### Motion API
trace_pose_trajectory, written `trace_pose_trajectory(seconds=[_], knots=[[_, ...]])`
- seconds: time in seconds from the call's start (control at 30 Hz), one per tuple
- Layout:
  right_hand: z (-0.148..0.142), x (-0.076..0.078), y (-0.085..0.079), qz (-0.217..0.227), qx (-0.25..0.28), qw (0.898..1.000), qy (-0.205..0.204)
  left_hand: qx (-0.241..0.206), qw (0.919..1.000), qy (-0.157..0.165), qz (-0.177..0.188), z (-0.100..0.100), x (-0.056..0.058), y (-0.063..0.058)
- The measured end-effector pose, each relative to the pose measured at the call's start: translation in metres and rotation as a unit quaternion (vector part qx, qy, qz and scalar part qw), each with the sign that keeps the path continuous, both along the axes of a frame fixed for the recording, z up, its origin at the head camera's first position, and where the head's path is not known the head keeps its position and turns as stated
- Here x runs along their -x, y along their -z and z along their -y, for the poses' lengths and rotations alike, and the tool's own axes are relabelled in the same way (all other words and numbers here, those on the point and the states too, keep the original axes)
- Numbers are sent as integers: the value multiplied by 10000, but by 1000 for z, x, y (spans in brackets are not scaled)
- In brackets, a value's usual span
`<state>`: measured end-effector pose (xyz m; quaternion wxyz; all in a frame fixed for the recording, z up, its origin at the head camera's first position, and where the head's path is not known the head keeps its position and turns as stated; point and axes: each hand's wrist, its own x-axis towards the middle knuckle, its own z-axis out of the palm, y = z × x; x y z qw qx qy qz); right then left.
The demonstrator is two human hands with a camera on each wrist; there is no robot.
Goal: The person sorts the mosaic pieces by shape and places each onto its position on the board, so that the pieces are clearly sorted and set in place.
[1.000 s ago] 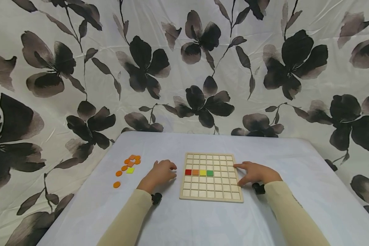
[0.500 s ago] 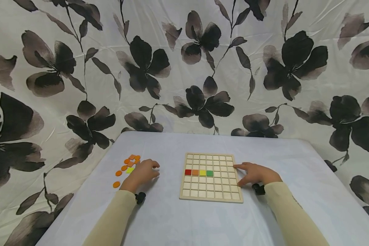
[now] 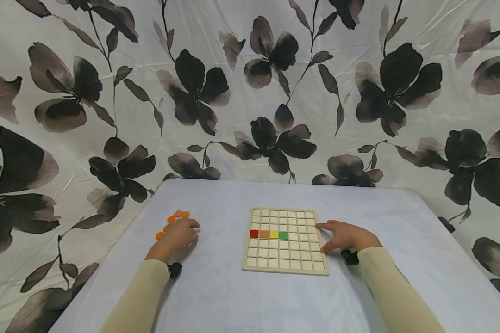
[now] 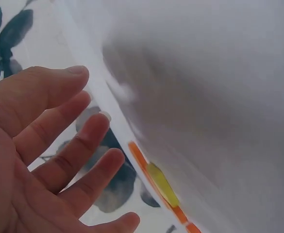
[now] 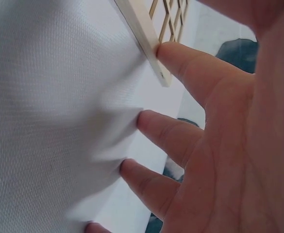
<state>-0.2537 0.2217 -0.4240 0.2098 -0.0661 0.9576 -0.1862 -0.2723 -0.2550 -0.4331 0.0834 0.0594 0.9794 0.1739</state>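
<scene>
My left hand (image 3: 172, 238) hovers over the loose pieces on the left side of the table, covering some of them. Its fingers are spread and relaxed and hold nothing in the left wrist view, where a yellow tile (image 4: 162, 184) and orange pieces (image 4: 138, 154) lie beyond the fingertips. A wooden grid board (image 3: 285, 272) lies mid-table. Across one row sit a red tile (image 3: 254, 234), an orange tile (image 3: 264, 234), a yellow tile (image 3: 274, 234) and a green tile (image 3: 284, 235). My right hand (image 3: 350, 235) rests at the board's right edge, the index fingertip touching its frame.
Orange round pieces (image 3: 171, 219) and an orange square tile (image 3: 178, 213) show beyond the left hand. A white cloth covers the table (image 3: 233, 300). Behind it hangs a floral curtain (image 3: 216, 41).
My left hand has moved left from beside the board to above the loose pieces, now hiding the yellow loose tile in the head view. The right hand and the board stay put.
</scene>
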Motion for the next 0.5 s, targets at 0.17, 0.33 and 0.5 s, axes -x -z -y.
trace_pose_trajectory(seconds=[0.17,0.33,0.5], knots=[[-1,1,2,7,0,10000,-4,37,10000,23,-57,12,3,1],[-1,-1,2,-3,-17,10000,-6,131,9998,-116,33,21,6,3],[-2,-1,2,-45,-8,10000,-47,203,9995,-219,55,27,8,1]])
